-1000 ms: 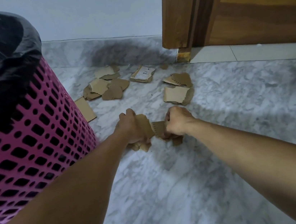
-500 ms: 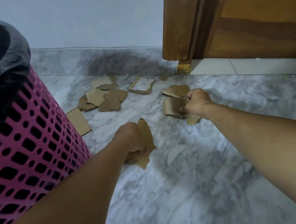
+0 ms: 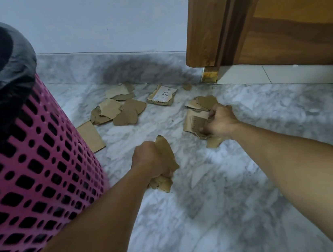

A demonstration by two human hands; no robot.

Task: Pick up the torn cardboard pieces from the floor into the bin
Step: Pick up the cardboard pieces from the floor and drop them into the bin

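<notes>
A person's left hand (image 3: 152, 161) grips a wad of torn cardboard (image 3: 165, 153) above the marble floor (image 3: 194, 217), while the right hand (image 3: 220, 122) clutches more torn pieces (image 3: 194, 122) at floor level. Loose scraps (image 3: 119, 111) lie near the wall, beside the pink bin (image 3: 35, 164).

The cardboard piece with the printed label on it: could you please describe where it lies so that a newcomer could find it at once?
Start at the wooden door and drop to the brass foot at its corner. Just left of that, on the marble floor near the skirting, lies the labelled cardboard piece. It alone carries a white printed label; the others are plain brown.
</notes>
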